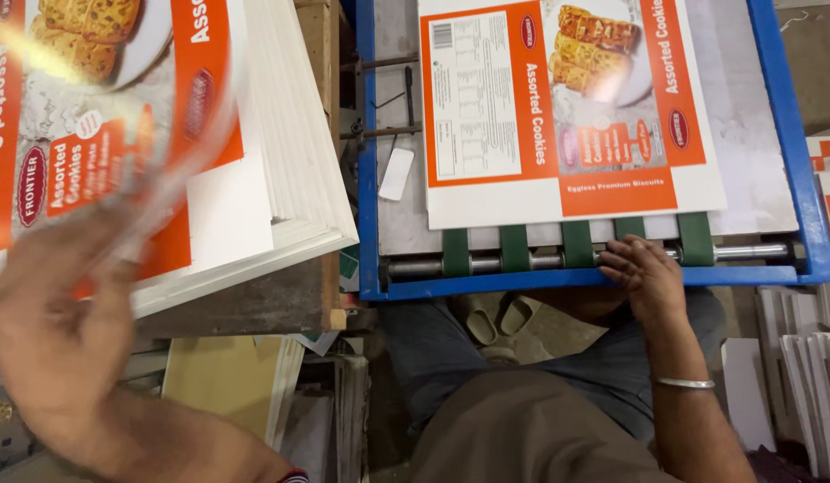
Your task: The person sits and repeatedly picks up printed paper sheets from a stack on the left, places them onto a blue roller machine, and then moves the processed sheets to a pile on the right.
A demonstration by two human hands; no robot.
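Note:
My left hand [62, 313] is blurred with motion at the lower left, lifting one printed orange-and-white carton sheet [102, 116] off a thick stack of the same sheets [294, 152]. My right hand [643, 268] rests, fingers bent, on the metal roller [540, 262] at the near edge of a blue-framed feed table [370, 179], next to several green belts [576, 243]. Another printed carton sheet [567, 107] lies flat on that table, just beyond my right hand. A metal bangle [686, 383] circles my right wrist.
The sheet stack sits on a worn wooden block [254, 304]. More white sheets stand on edge at the right [804, 376]. Paper and card scraps [227, 385] lie on the floor by my legs. A small white piece [396, 173] lies on the table's left side.

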